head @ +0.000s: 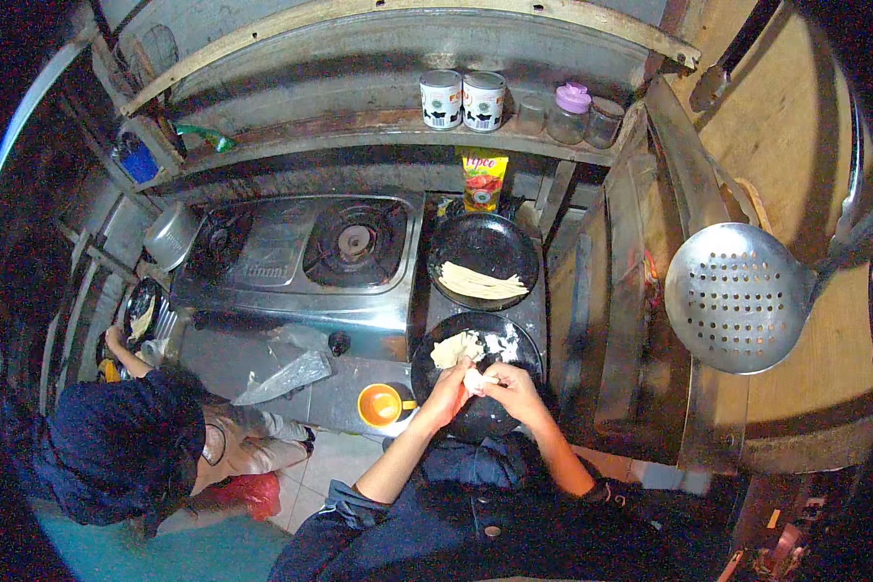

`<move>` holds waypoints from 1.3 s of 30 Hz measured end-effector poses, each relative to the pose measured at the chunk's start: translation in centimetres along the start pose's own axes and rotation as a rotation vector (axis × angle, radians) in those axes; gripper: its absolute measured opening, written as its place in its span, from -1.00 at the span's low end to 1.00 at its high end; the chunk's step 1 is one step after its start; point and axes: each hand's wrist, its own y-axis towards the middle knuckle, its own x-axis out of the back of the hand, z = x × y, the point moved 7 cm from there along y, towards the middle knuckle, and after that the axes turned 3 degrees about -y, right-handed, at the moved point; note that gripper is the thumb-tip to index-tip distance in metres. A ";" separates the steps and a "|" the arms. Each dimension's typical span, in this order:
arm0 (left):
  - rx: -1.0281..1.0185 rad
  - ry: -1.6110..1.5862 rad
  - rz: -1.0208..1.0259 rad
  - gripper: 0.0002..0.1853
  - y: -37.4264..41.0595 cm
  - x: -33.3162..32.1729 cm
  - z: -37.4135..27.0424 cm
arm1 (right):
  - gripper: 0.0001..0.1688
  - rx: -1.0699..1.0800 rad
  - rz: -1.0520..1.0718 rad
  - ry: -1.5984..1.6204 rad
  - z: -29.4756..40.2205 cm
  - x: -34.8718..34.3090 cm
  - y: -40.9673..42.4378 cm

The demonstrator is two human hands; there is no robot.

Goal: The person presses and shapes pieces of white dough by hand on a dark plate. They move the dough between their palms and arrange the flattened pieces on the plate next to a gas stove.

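Both my hands meet over a round black plate [505, 425], pinching a small pale piece [474, 380] that looks like dough. My left hand [447, 393] cups it from the left, and the fingertips of my right hand [515, 391] hold its right end. Beyond my fingers, a lump of pale dough [455, 349] and a patch of white flour [503, 343] lie on the plate. Farther back is a second black plate [480, 240] with several pale dough strips [480, 281] laid side by side. An orange mug [380, 404] stands left of my left forearm.
A two-burner gas stove [298, 247] sits at the left, with a clear plastic bag [287, 378] before it. Another person [124, 444] works at far left. A perforated metal skimmer [738, 298] hangs at right. Cans [441, 100] and jars [569, 116] line the shelf.
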 end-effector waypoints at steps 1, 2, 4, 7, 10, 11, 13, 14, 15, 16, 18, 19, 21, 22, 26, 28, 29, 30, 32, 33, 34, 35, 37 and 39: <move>0.021 0.064 -0.058 -0.68 -0.1 0.2 0.0 | -0.97 -0.012 -0.031 0.010 -0.2 0.3 -0.1; 0.048 0.007 0.021 -0.73 -0.2 -0.5 0.0 | -0.96 -0.024 -0.062 0.020 -0.3 0.7 -0.2; 0.037 0.083 0.070 -0.78 -0.3 -0.4 -0.2 | -0.94 -0.043 -0.115 0.043 -0.3 1.2 -0.1; -0.002 0.200 0.090 -0.84 -0.3 -0.5 -0.4 | -0.92 -0.039 -0.102 0.145 -0.2 1.0 0.1; -0.058 0.177 0.079 -0.86 -0.4 -1.3 -1.2 | -0.89 -0.042 -0.042 0.264 0.4 0.4 0.0; -0.076 0.145 0.074 -0.85 -0.4 -1.6 -1.5 | -0.86 -0.059 -0.065 0.267 0.3 0.6 0.1; -0.155 0.273 0.048 -0.87 -0.5 -0.7 -1.9 | -0.80 -0.095 -0.104 0.275 0.2 0.7 0.1; -0.171 0.328 0.049 -0.88 -0.6 -0.4 -1.9 | -0.76 -0.080 -0.102 0.150 0.2 0.7 0.2; -0.182 0.383 0.051 -0.88 -0.7 -0.5 -1.9 | -0.72 -0.067 -0.103 0.026 0.1 0.8 0.3; -0.188 0.410 0.071 -0.89 -0.7 -0.8 -1.8 | -0.69 -0.053 -0.104 -0.098 -0.2 0.9 0.4; -0.201 0.462 0.109 -0.89 -0.9 -1.3 -1.5 | -0.60 -0.188 -0.085 0.064 -2.0 0.8 0.2; -0.199 0.462 0.108 -0.89 -0.8 -1.2 -1.3 | -0.56 -0.255 -0.074 0.145 -2.7 0.6 0.0; -0.192 0.463 0.105 -0.89 -0.6 -1.1 -1.2 | -0.54 -0.312 -0.102 0.369 -3.3 0.6 0.1; -0.180 0.543 0.081 -0.89 -0.6 -0.9 -1.4 | -0.56 -0.309 -0.059 0.446 -3.3 0.6 0.1; -0.188 0.655 0.119 -0.90 -0.9 -1.8 -2.2 | -0.67 -0.236 0.093 0.394 -1.7 -0.1 -0.1; -0.182 0.699 0.120 -0.90 -0.9 -1.7 -2.2 | -0.73 -0.183 0.137 0.323 -0.5 -0.4 -0.2; -0.175 0.729 0.133 -0.90 -1.0 -1.7 -2.2 | -0.73 -0.171 0.147 0.235 -0.7 -0.4 -0.1; -0.166 0.757 0.148 -0.90 -1.0 -2.0 -2.3 | -0.74 -0.160 0.155 0.147 -0.8 -0.3 0.0; -0.137 0.713 0.182 -0.88 -1.0 -2.0 -1.8 | -0.73 -0.130 0.155 0.013 -0.8 0.0 0.0; -0.117 0.640 0.199 -0.86 -1.0 -2.0 -1.5 | -0.72 -0.112 0.148 -0.033 0.2 0.0 0.0; -0.097 0.566 0.215 -0.85 -1.0 -1.9 -1.3 | -0.71 -0.093 0.142 -0.080 0.7 0.0 0.0; -0.067 0.502 0.199 -0.84 -1.0 -1.6 -1.0 | -0.71 -0.092 0.097 -0.083 0.7 0.3 0.0; -0.004 0.376 0.173 -0.83 -1.4 -2.8 -1.3 | -0.70 -0.089 -0.003 -0.090 0.5 1.1 -0.3; -0.041 0.477 0.193 -0.84 -1.1 -2.9 -0.8 | -0.69 -0.052 -0.074 -0.148 0.4 1.5 -0.3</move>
